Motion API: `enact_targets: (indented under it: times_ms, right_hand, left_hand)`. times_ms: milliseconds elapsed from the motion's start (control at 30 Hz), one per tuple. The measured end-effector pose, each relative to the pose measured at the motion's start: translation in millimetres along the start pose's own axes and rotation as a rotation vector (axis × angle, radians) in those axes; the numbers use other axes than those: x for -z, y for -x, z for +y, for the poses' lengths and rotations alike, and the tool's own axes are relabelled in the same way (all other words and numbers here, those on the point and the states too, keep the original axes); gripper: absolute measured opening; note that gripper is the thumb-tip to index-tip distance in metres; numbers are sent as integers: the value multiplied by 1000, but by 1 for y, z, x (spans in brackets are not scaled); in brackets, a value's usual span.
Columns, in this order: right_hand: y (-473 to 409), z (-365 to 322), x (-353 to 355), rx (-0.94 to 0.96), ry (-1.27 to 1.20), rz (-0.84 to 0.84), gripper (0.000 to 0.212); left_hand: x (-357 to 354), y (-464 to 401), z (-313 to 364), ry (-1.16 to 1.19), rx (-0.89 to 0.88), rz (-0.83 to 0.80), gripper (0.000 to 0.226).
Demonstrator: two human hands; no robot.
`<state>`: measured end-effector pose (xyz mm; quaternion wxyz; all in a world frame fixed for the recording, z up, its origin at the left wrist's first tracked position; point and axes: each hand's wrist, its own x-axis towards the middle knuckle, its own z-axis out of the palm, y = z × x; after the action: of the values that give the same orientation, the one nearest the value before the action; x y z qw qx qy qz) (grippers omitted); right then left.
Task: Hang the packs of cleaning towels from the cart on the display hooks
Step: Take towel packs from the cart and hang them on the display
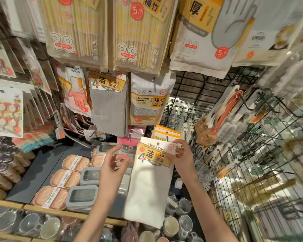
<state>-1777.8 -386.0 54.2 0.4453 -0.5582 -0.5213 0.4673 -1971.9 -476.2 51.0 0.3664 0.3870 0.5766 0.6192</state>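
A white pack of cleaning towels (150,187) with a yellow and white header card hangs down at centre. My right hand (179,157) pinches the right top corner of its header card. My left hand (113,165) hovers just left of the pack, fingers spread, holding nothing. A grey pack of cleaning towels (109,109) hangs on a display hook higher up, left of centre. More header cards of similar packs (166,132) show just behind the held pack. The cart is out of view.
Chopstick packs (129,34), glove packs (205,35) and a cleaning sponge pack (150,100) hang above. A black wire grid (252,172) with brushes fills the right. Soap boxes (66,179) lie on the dark shelf at lower left; cups (171,224) stand below.
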Motion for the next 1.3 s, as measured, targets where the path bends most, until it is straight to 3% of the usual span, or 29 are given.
enact_targets:
  times_ms: [267, 667, 1300]
  right_hand:
    - [-13, 33, 13, -80, -10, 120, 41]
    - [-48, 58, 6, -93, -3, 270, 40]
    - [-87, 74, -11, -25, 281, 439, 24]
  left_hand:
    - [4, -1, -7, -35, 8, 15, 16]
    - [20, 2, -10, -91, -35, 35, 17]
    - [21, 1, -9, -105, 10, 21, 21]
